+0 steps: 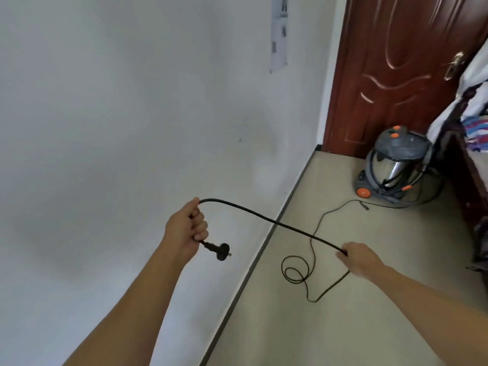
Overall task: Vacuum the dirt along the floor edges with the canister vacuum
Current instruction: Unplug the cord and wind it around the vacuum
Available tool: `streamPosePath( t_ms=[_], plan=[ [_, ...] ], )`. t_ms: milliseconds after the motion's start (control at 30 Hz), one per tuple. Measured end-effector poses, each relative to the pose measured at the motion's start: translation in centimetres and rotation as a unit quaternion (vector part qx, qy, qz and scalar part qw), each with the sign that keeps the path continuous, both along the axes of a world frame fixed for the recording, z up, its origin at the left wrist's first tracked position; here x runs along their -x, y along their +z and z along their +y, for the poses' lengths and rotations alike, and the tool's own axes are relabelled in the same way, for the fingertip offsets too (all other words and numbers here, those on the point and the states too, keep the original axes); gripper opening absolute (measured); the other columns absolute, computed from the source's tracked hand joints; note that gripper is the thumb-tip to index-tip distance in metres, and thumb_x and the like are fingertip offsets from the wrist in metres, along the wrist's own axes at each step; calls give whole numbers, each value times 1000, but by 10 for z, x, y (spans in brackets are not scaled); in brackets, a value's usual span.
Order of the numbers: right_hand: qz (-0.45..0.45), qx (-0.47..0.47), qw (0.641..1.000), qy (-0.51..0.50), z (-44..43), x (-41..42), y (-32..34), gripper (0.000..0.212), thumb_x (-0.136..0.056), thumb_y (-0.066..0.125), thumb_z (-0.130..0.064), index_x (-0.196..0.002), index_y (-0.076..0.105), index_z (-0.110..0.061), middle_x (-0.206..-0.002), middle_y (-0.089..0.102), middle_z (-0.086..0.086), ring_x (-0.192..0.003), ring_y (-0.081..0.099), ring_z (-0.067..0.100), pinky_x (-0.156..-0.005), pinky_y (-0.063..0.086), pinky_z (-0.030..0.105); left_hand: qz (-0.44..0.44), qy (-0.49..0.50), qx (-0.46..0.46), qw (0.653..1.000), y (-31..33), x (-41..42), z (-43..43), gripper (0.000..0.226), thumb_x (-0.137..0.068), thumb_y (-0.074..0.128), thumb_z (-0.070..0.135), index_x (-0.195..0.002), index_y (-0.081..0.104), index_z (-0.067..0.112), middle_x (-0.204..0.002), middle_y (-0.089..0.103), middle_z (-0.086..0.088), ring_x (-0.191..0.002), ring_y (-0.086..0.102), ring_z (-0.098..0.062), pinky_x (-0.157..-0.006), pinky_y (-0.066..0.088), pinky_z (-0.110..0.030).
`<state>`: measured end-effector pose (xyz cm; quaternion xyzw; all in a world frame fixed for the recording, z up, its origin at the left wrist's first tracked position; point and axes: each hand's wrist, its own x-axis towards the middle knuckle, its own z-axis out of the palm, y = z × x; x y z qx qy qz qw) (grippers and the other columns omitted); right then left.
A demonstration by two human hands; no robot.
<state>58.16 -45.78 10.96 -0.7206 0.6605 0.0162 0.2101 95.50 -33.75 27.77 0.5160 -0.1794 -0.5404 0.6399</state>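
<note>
The grey canister vacuum [393, 165] with orange wheels and buttons stands on the floor by the brown door, its steel drum wrapped by a black hose. Its black power cord [264, 217] runs from it across the floor in loose loops. My left hand [186, 228] grips the cord near its end, and the black plug [221, 251] hangs just below my fist. My right hand [360, 258] pinches the same cord further along, so a stretch of it arcs between my two hands.
A white wall [118, 114] fills the left, meeting the beige floor [330, 326] at a dark skirting strip [253, 262]. The brown door [401, 67] closes the far end. Dark furniture with piled fabric [472, 122] lines the right side.
</note>
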Motion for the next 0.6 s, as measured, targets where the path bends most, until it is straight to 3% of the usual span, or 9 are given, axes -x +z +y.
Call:
streamPosePath(
  t_ms=[67, 133, 267, 333, 433, 500, 600],
  plan=[
    [43, -38, 997, -48, -13, 30, -15, 31, -101, 46, -40, -92, 63, -15, -99, 64, 5, -95, 61, 22, -68, 40, 27, 19, 25, 8, 999, 6, -15, -33, 38, -98, 49, 24, -63, 35, 18, -45, 23, 7, -34, 19, -8, -34, 18, -19],
    [19, -41, 993, -108, -20, 60, -28, 35, -100, 50, -40, -102, 68, -11, -105, 66, 9, -101, 62, 26, -75, 44, 30, 2, 30, -5, 1000, 2, -18, -64, 36, -99, 47, 25, -65, 38, 17, -45, 27, 6, -35, 21, -8, -34, 19, -20],
    [-113, 15, 977, -177, -45, 80, -19, 32, -101, 51, -32, -80, 67, -13, -68, 67, 2, -74, 68, 26, -64, 46, 31, -125, -40, -51, 990, -25, 11, -120, 28, -100, 48, 27, -75, 51, 13, -50, 44, 3, -39, 31, -10, -37, 24, -21],
    [-87, 13, 992, -95, -64, 70, 1, 32, -103, 43, -37, -85, 59, -16, -68, 66, 2, -64, 64, 21, -57, 43, 29, -188, -96, -57, 976, -40, 39, -147, 22, -99, 49, 23, -86, 59, 7, -58, 57, -2, -43, 38, -11, -38, 26, -21],
    [13, 30, 995, 91, -97, 47, 32, 31, -104, 33, -44, -100, 51, -20, -71, 58, -1, -69, 57, 22, -61, 38, 34, -248, -177, -56, 951, -54, 86, -191, 18, -97, 53, 18, -96, 61, 2, -82, 73, -10, -48, 44, -13, -40, 29, -21],
    [7, 67, 984, 167, -125, 35, 47, 30, -104, 32, -46, -101, 49, -22, -61, 47, -6, -61, 48, 19, -59, 32, 32, -283, -229, -57, 930, -61, 117, -222, 22, -96, 54, 19, -99, 58, -2, -93, 74, -7, -51, 46, -14, -42, 30, -22],
    [-54, 129, 965, 224, -171, 30, 64, 28, -104, 35, -44, -94, 46, -20, -59, 46, -3, -59, 50, 24, -55, 35, 35, -327, -308, -70, 891, -67, 160, -267, 20, -99, 49, 22, -95, 53, 2, -101, 73, -1, -53, 46, -14, -45, 29, -23]
  ],
)
